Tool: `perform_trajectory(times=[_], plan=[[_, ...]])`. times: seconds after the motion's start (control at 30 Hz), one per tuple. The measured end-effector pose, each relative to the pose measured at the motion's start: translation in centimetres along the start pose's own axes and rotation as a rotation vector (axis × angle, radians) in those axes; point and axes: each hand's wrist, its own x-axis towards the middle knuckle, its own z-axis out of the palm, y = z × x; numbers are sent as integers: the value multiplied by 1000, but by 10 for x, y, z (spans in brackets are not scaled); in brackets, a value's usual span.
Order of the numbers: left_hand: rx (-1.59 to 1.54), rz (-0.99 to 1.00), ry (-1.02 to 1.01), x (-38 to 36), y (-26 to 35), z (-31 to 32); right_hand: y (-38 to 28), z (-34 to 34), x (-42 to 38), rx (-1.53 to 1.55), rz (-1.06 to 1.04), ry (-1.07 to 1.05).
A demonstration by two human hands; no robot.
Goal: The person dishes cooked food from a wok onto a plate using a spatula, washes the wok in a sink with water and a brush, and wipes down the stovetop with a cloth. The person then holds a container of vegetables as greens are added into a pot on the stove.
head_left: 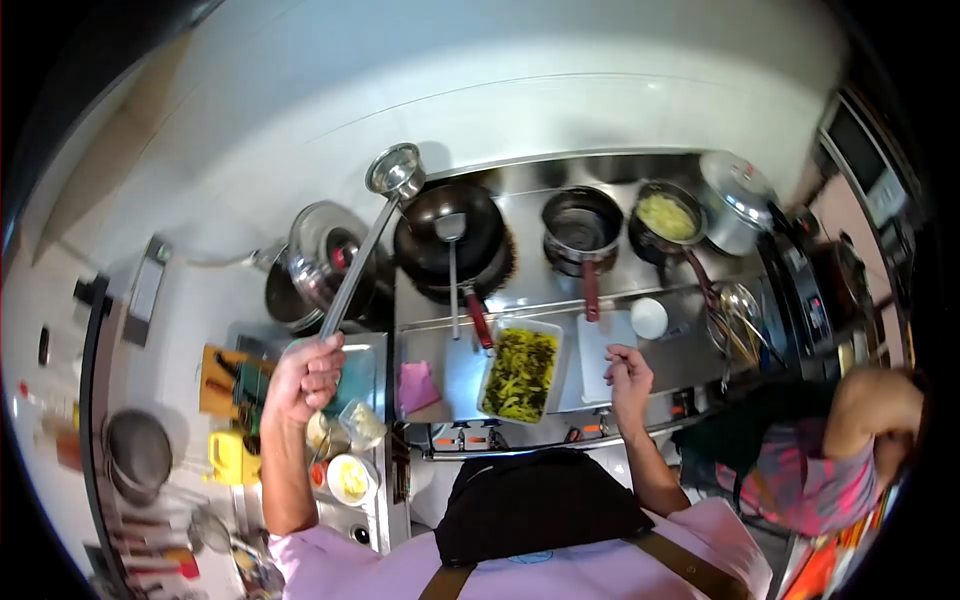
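Note:
My left hand (308, 378) is closed around the long handle of a metal ladle (395, 172), whose bowl is raised at the left of the wok (450, 240). A spatula (451, 228) rests in the wok, its handle pointing toward me. My right hand (629, 374) hovers by a white board or sheet (597, 360) on the stove front, its fingers loosely bent and apart, with nothing visible in them. Between my hands sits a clear tray of chopped green vegetables (520, 372). Beyond my right hand are an empty-looking saucepan (582, 225) and a pan of pale food (664, 216).
A lidded pot (735, 200) stands at the back right, near a white bowl (649, 318). On the left are a pot with a glass lid (325, 250), a pink cloth (417, 387), a bowl of yellow food (351, 480) and a yellow jug (232, 457). Another person (800, 460) is close on the right.

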Motion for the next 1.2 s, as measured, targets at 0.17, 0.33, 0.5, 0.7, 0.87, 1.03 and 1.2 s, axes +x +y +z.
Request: perform_trajectory(times=[0.17,0.33,0.5,0.7,0.87,1.03,1.2], plan=[[-22,-136,-235,52,-39,40,-6,-31,-11,0,6,63],[201,-138,-234,99,-75,79,-2,-60,-22,-38,19,147],[376,-157,-202,137,-104,110,0,-81,-33,-31,18,214],[568,-146,-158,177,-128,115,2,-96,-42,-25,53,273],[659,-75,-134,183,-135,122,7,-100,-43,-32,27,283],[760,4,-111,190,-141,117,11,-100,-42,-40,51,272],[901,140,-56,195,-148,105,4,-94,-41,-42,78,252]])
